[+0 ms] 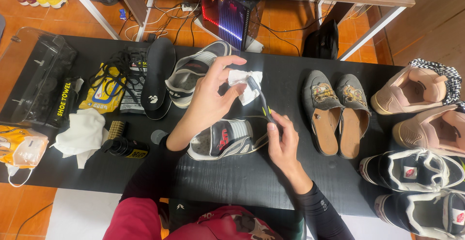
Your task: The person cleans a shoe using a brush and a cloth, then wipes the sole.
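My left hand (212, 99) pinches a white wipe (245, 84) around the head of a dark brush with a yellow-green stripe (264, 105). My right hand (283, 145) grips the brush's handle from below. Both hands hover above a grey, black and red sneaker (227, 139) lying on its side on the black mat (232, 177). A second matching sneaker (191, 72) sits behind my left hand, next to a black insole (157, 77).
Grey slip-on shoes (334, 111) lie right of the brush. Beige sneakers (421, 104) and dark sneakers with white laces (416, 186) fill the right edge. On the left are black laces, a yellow wipe pack (101, 92), white cloth (82, 133), a black bottle (123, 148) and a clear box (34, 72).
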